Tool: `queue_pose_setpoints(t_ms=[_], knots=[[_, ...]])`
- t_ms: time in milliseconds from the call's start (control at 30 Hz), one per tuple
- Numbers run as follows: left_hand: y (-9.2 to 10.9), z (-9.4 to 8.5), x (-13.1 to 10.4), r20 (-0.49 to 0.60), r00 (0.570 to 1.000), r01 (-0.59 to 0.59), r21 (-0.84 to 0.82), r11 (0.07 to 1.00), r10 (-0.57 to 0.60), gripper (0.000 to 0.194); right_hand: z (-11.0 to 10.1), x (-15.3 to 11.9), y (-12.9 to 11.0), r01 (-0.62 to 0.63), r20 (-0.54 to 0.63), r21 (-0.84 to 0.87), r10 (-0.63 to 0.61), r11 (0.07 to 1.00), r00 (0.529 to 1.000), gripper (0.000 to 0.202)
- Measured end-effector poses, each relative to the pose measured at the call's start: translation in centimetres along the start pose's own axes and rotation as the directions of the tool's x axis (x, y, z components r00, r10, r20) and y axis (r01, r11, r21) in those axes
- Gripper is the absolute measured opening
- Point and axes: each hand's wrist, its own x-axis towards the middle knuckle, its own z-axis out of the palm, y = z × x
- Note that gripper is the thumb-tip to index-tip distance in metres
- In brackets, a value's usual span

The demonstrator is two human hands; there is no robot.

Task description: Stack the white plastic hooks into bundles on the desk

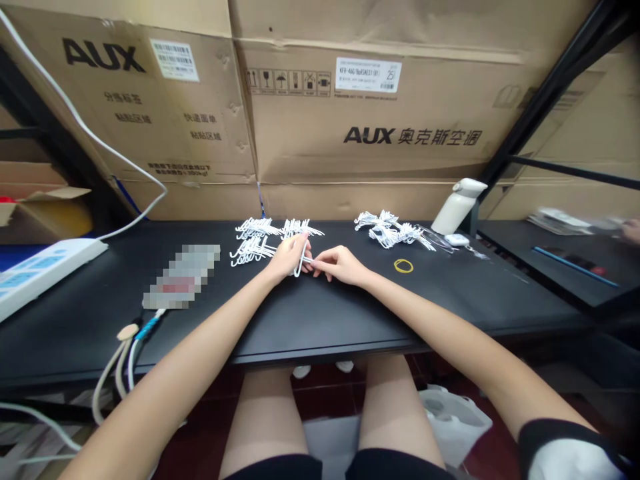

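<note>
Near the middle of the black table, my left hand is closed round a white hook, whose curved end shows beside the fingers. My right hand pinches the hook's thin straight end from the right; the fingertips of both hands nearly meet. Behind and left of my left hand lie rows of white hooks. More white hooks in bunches lie at the back right. A yellow rubber band rests on the table to the right of my right hand.
On the left are a white power strip and a blurred-out flat object with cables. A cream bottle and a small white case stand back right. Cardboard boxes line the back. Another person's hand shows far right.
</note>
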Motion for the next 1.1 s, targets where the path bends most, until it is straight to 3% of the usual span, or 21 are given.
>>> queue_pose_setpoints(t_ms=[133,300,667,967,1100], knots=[[0.5,-0.3,0.0,0.055,0.989,0.142,-0.051,0.989,-0.139,0.041,-0.2,0.1,0.0,-0.041,-0.016,0.039,0.041,0.998,0.999,0.035],[1.1,-0.7,-0.4,0.137,0.962,0.254,-0.144,0.956,-0.235,0.022,-0.7,0.3,0.0,-0.058,-0.029,0.064,0.06,0.996,0.998,0.033],[1.1,-0.7,-0.7,0.063,0.995,0.089,-0.104,0.991,-0.083,0.027,-1.3,0.3,0.1,-0.101,-0.035,0.189,0.109,0.977,0.993,0.034],[1.3,-0.6,-1.1,0.081,0.997,-0.002,0.019,1.0,0.001,0.038,-0.8,-0.1,-0.2,-0.076,-0.015,0.128,0.079,0.989,0.997,0.037],[1.5,-0.6,-1.3,0.104,0.994,-0.023,0.064,0.998,0.016,0.04,-0.5,-0.4,-0.4,-0.001,-0.015,0.05,0.001,0.999,1.0,0.038]])
